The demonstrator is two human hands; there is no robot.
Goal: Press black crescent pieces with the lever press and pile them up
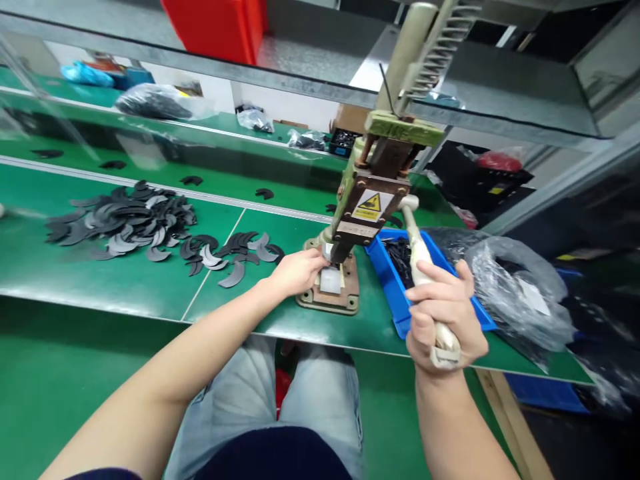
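One bare right hand clamps the white-wrapped rod lever right of the green-and-brown metal press, likely for leverage; bare left hand reaches its base, fingertip grip unclear.

Two hands, one press, one lever handle, one warning label, one red bin, dozens of crescents

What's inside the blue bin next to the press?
The blue bin holds a jumble of thin black pieces, visible at the end nearer the press. The right hand and the lever it grasps cover much of the rest; whatever lies there is hidden.
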